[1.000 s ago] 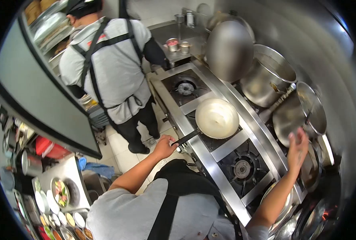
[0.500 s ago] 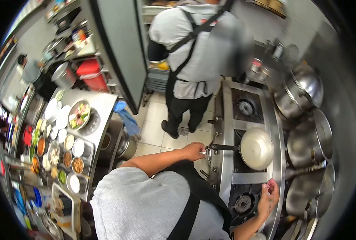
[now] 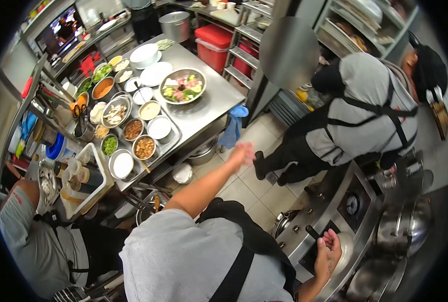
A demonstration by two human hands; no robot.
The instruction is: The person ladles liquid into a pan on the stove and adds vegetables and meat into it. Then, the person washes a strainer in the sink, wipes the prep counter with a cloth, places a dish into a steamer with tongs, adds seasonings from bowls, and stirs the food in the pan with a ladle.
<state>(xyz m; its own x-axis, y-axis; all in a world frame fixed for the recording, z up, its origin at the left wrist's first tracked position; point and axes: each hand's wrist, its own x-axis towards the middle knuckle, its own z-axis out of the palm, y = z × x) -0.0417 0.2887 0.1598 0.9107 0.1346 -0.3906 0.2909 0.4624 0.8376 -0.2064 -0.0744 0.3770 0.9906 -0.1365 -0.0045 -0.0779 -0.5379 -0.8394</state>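
Observation:
My left hand reaches out over the tiled floor, near the blue cloth hanging at the prep table's corner; motion smears its fingers. My right hand is above the stove, in front of a pale frying pan that it partly hides. Its fingers are loosely curled, apart from the thumb, and I see nothing in them. The pan's black handle points toward the stove's front, just left of that hand.
On the steel prep table stand a bowl of mixed vegetables, white plates and several ingredient containers. One co-worker bends beside the stove; another person's sleeve is at lower left. Large pots line the stove's far side.
My view has turned left toward the prep table. My left hand has left the stove's front and swung out over the floor. The co-worker by the stove now bends over.

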